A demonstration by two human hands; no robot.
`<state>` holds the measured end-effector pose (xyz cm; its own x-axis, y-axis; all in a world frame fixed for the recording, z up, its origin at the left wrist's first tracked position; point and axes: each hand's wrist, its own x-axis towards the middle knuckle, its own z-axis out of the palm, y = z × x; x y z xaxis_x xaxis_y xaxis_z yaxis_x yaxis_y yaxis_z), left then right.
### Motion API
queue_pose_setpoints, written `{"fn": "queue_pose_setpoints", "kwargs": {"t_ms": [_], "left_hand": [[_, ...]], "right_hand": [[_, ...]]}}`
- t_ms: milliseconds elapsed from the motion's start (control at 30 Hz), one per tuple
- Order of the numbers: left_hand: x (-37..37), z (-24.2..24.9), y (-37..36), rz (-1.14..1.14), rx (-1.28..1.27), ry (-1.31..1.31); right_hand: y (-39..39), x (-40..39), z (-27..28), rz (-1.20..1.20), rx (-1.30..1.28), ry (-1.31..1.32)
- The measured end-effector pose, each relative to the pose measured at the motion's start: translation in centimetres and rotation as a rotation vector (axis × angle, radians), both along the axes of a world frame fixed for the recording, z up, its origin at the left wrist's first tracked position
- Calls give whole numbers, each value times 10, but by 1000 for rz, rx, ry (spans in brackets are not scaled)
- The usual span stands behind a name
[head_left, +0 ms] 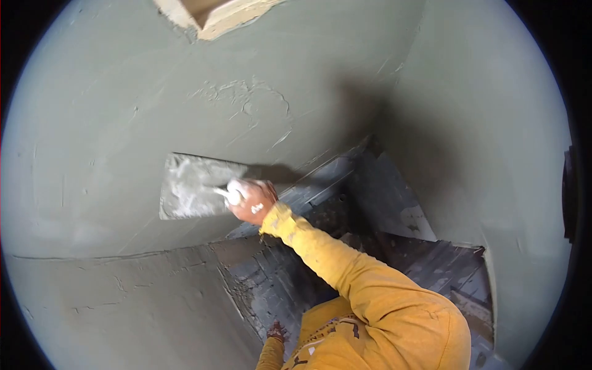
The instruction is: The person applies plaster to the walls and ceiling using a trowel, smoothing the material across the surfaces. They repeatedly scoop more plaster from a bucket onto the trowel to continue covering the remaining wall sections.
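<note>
My right hand (253,202), spotted with white plaster, is wrapped round the handle of a plastering trowel (188,176). The trowel's broad rectangular blade is smeared with grey-white plaster and lies close against the grey plastered wall (142,111). Raised ridges and a curved mark show in the plaster above the blade. Down by my body, at the bottom of the view, is my left hand (275,331), small and dark, its fingers not clearly visible.
Above the trowel, a rough-edged opening (213,18) cuts into the wall. A second plastered wall (487,123) meets it at a corner on the right. Below lie a grey plastered surface (135,302) and dark, plaster-spotted boards (425,265).
</note>
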<state>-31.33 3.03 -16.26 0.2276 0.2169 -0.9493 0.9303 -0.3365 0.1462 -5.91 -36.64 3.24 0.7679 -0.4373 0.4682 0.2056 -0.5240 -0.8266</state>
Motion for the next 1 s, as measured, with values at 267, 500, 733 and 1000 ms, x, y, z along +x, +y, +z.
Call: {"fn": "queue_pose_setpoints", "kwargs": {"t_ms": [267, 500, 733, 1000], "left_hand": [[21, 13, 16, -99, -34, -34], [16, -2, 26, -40, 38, 23], [16, -31, 36, 70, -14, -109], [27, -29, 19, 37, -29, -111]], "right_hand": [[-87, -15, -79, -289, 1640, -484], [-88, 4, -1, -91, 1409, -535], [20, 32, 115, -67, 581, -352], [39, -25, 86, 242, -165, 186]]}}
